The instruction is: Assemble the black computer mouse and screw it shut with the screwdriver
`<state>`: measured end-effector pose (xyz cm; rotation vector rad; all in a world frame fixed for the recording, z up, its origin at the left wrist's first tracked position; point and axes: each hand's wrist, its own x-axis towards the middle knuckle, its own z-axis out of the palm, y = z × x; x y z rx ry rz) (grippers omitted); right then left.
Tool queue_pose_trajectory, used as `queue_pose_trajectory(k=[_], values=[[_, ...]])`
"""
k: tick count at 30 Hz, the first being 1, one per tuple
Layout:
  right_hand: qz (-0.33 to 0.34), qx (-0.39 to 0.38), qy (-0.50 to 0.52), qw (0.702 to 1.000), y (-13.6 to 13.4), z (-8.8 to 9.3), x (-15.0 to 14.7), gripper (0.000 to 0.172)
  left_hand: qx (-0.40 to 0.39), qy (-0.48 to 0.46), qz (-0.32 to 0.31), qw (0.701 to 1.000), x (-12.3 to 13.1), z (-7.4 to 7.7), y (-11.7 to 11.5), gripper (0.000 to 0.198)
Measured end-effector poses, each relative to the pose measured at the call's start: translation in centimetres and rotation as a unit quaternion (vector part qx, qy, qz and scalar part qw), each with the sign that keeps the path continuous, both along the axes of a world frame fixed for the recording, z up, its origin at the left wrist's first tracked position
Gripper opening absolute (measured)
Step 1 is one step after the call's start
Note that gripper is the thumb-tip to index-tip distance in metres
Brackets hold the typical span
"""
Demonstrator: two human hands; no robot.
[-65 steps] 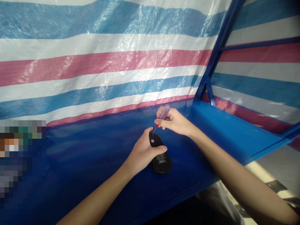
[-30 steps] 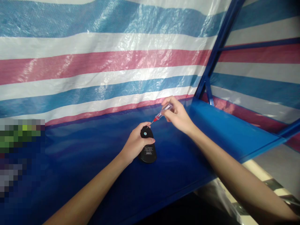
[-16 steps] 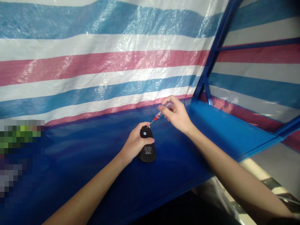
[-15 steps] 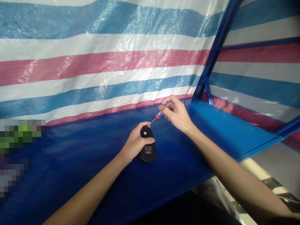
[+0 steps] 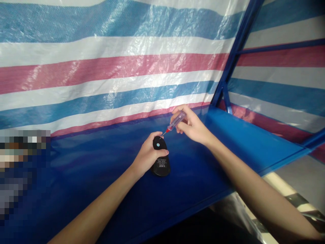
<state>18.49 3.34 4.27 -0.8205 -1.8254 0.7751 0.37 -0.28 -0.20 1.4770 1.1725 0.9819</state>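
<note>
On a smooth, deep-blue tabletop, or just above it, an oblong black plastic device with rounded ends is held with its printed side facing up; contact with the surface beneath cannot be made out. It is clamped by the left hand, whose thumb is laid across the middle while the fingers are wrapped around the far end. By the right hand, a slim screwdriver with a clear, purplish handle and a red collar is gripped between thumb and fingers. Its thin metal shaft is slanted down to the far end of the device, just beyond a small, round, pale-blue sticker. Whether the tip is seated in a screw cannot be told.

For clean work, the shaft would best be brought more upright, in line with whatever recess is met, since a slanted blade may ride out under turning. Pressure should be applied straight down before any twist is given. The left fingertips, lying close beside the tip, would be safer if shifted clear, with the device pressed firmly against the table.
</note>
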Motion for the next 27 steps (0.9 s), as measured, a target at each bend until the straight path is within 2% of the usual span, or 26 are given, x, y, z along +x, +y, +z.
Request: queue_pose_trajectory(k=[4,8,11,13,23,25,27], values=[[0.032,-0.046,-0.023,0.998,-0.1,-0.5,-0.8,0.015,0.005,0.007,0.007,1.0,0.1,-0.1,0.0,0.059],[0.025,-0.127,0.054,0.99,-0.1,-1.0,-2.2,0.009,0.006,0.022,0.018,1.0,0.1,-0.1,0.0,0.058],[-0.031,-0.113,0.055,0.992,-0.1,-0.8,-2.4,0.027,0.004,0.024,0.014,1.0,0.2,0.0,0.0,0.058],[-0.049,-0.102,0.046,0.993,-0.1,-0.5,-2.1,0.032,0.008,0.023,0.009,1.0,0.2,0.0,0.0,0.058],[0.069,-0.175,0.025,0.982,-0.1,0.1,-0.6,0.017,0.012,0.02,-0.001,1.0,0.0,-0.5,0.2,0.059],[0.062,-0.18,0.021,0.982,0.2,0.0,-0.4,0.012,0.016,0.023,-0.004,1.0,0.0,-0.5,0.2,0.058],[0.035,-0.18,0.029,0.983,0.4,-0.1,-0.4,0.017,0.019,0.026,-0.009,0.999,-0.1,-0.5,0.2,0.055]])
